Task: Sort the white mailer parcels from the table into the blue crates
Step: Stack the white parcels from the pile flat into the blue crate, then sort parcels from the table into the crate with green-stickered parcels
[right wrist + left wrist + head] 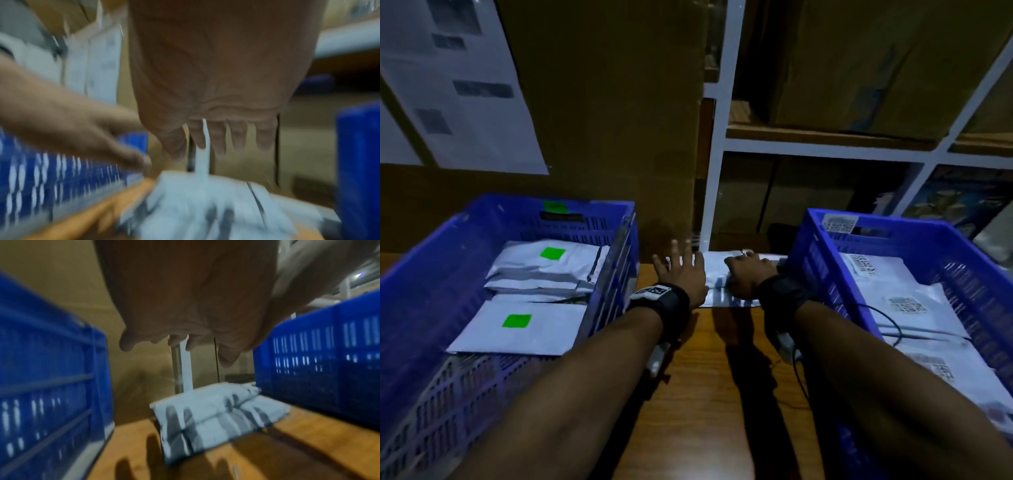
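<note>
A small stack of white mailer parcels [717, 274] lies on the wooden table [722, 359] at its far end, between two blue crates. My left hand [676, 260] hovers over the stack's left part with its fingers spread and holds nothing. My right hand [748, 270] is over the stack's right part. In the right wrist view its fingers [236, 134] hang loosely above the parcels [205, 203] and grip nothing. The left wrist view shows my left hand [179, 337] apart from the parcels [216, 415]. The wrist views are blurred.
The left crate [585, 219] holds mailers with green stickers [553, 253]. The right crate [893, 222] holds mailers with barcode labels [907, 305], and a black cable [887, 311] crosses its rim. Cardboard boxes [602, 102] and a white shelf frame [719, 137] stand right behind the table.
</note>
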Tool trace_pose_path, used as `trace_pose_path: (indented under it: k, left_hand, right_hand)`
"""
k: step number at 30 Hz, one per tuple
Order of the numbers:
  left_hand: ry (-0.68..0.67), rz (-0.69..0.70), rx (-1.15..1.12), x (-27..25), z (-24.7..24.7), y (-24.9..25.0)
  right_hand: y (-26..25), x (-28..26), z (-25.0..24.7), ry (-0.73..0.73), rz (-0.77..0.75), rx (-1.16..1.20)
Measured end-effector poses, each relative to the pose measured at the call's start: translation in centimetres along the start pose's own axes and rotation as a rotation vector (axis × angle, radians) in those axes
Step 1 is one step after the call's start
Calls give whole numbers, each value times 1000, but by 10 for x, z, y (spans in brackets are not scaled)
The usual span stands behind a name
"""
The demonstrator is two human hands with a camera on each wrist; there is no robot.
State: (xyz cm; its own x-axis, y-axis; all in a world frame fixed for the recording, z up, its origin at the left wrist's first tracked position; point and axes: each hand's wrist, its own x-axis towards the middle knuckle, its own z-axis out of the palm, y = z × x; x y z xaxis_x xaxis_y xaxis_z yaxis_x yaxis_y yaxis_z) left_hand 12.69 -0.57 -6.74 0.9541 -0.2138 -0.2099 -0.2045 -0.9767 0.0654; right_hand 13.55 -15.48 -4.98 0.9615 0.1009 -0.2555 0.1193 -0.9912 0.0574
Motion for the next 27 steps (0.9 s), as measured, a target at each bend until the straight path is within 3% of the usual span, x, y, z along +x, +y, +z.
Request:
trace_pose_path:
  k: [5,16,27]
  left_hand:
    - [-42,4,45,19,22,-8]
    - [-23,23,19,57,47,-15]
    - [87,71,33,67,48,-20]
  right_hand:
    - [11,24,33,57,3,-71]
    - [34,71,40,-52,-57,-24]
    - [41,76,38,86,-184,-12]
